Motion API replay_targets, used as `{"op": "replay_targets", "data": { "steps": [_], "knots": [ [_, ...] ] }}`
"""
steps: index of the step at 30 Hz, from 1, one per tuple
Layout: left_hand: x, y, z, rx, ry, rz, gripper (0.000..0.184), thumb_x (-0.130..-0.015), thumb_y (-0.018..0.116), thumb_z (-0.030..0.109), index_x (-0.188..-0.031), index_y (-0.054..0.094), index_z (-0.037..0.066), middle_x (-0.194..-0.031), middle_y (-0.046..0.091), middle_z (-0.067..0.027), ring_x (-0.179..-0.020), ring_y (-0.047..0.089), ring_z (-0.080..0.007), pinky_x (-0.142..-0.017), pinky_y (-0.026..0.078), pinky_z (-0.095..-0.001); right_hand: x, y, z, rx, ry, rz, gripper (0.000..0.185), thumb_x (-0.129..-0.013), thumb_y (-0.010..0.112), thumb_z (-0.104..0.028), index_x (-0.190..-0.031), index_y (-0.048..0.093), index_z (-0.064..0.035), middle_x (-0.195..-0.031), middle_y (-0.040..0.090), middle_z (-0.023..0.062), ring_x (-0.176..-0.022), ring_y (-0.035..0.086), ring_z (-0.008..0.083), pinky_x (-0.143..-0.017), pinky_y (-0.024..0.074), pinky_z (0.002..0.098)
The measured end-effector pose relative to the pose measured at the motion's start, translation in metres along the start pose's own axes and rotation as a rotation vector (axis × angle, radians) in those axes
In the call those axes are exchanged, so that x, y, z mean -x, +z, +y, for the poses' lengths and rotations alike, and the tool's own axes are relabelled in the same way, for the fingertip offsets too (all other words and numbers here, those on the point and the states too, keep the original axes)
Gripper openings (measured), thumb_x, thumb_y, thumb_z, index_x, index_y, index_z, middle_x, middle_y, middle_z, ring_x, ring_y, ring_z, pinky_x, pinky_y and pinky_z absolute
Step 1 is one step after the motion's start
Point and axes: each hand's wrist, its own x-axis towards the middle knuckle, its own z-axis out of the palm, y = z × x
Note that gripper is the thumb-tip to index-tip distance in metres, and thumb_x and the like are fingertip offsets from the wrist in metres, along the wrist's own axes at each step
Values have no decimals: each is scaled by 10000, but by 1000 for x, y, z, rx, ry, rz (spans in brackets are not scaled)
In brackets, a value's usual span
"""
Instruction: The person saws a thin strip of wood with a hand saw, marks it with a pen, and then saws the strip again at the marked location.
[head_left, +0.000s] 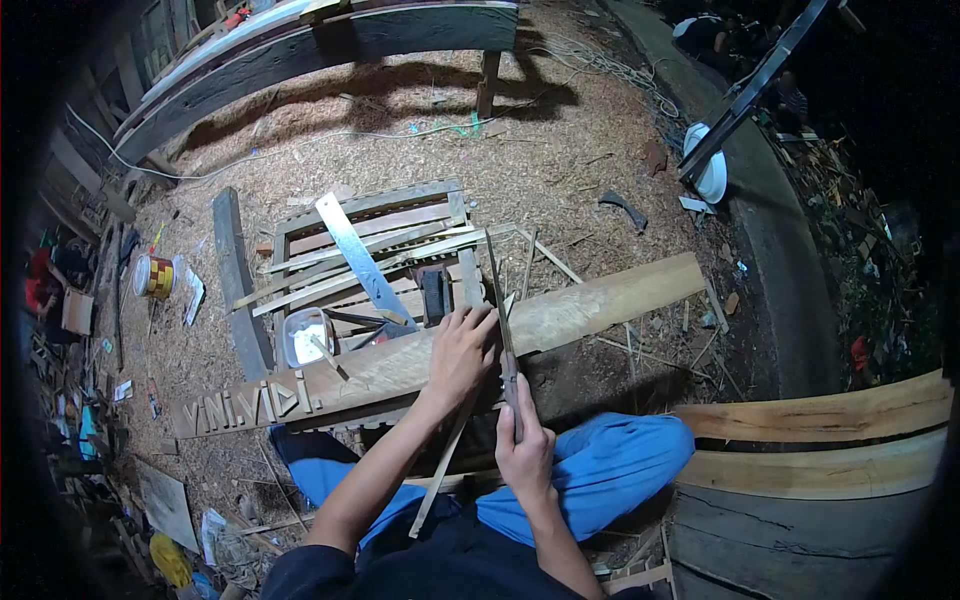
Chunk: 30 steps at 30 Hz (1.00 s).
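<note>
My right hand (524, 445) is closed round the handle of a narrow handsaw (503, 335), its blade pointing away from me. Beside the blade, my left hand (463, 350) presses its fingers down on a thin wood strip (440, 480), whose near end reaches toward my lap. Both hands are over a long wooden board (600, 300) lying across in front of my knees. Raised wooden letters (250, 402) reading "VINI.VIDI." stand on the board's left part. Whether the saw teeth touch the strip is hidden by my fingers.
Beyond the board, a slatted wooden frame (370, 192) carries loose strips, a wide silvery metal blade (350, 245), a dark block (433, 295) and a clear plastic tub (307, 337). A patterned bucket (154, 277) stands left. Planks (820, 408) lie right. Shavings cover the ground.
</note>
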Motion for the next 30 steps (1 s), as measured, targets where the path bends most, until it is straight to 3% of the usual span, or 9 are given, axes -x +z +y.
{"op": "replay_targets", "data": {
  "steps": [3,5,11,15,21,23,28,30],
  "knots": [
    [-8,18,17,74,10,62,468,-848,722,169,-1295,620,74,-1309,624,-95,-1237,548,-307,-1038,444,-425,-7,-23,6,171,53,-80,497,-1034,563,-152,-1509,493,-27,-1091,728,277,-951,756,385,-748,600,442],
    [-5,21,19,96,21,71,448,-861,714,170,-1288,623,69,-1310,626,-92,-1220,555,-307,-1019,452,-425,-10,-21,11,203,-18,-35,510,-1022,594,-190,-1503,513,-42,-833,716,250,-704,727,405,-556,552,459],
    [-2,7,8,63,2,89,402,-870,712,196,-1249,657,74,-1298,655,-74,-1185,575,-289,-998,458,-412,4,-16,0,63,-13,-14,511,-1027,587,-180,-1510,505,-34,-1027,723,284,-861,749,413,-660,587,443],
    [-2,3,2,64,13,90,381,-859,719,176,-1217,663,61,-1305,658,-78,-1168,582,-304,-984,476,-419,-12,-11,2,-41,-34,63,477,-1045,567,-203,-1473,528,5,-1199,705,283,-1015,743,393,-814,591,387],
    [-3,1,2,67,4,96,382,-840,725,155,-1207,677,60,-1319,661,-79,-1168,584,-320,-978,492,-425,-6,-16,-4,-24,65,-14,470,-1044,568,-203,-1464,539,6,-1188,711,278,-1025,750,383,-823,588,388],
    [-3,2,1,67,14,98,380,-839,726,158,-1207,686,71,-1315,666,-78,-1165,587,-319,-974,495,-426,-5,-15,-5,-91,148,-5,466,-1050,545,-190,-1442,548,62,-1331,662,289,-1221,679,361,-987,527,385],
    [-3,0,6,91,-2,108,344,-881,705,152,-1214,681,68,-1265,688,-87,-1141,600,-316,-956,500,-428,0,-19,3,-170,159,5,476,-1052,543,-174,-1454,533,82,-1350,666,251,-1250,642,266,-1043,487,362],
    [-3,0,4,95,-7,112,361,-893,704,163,-1238,675,61,-1254,691,-94,-1145,597,-322,-964,494,-433,-1,-22,-2,-158,160,-10,474,-1052,545,-172,-1451,534,84,-1354,664,251,-1255,640,267,-1049,483,361]
  ]
}}
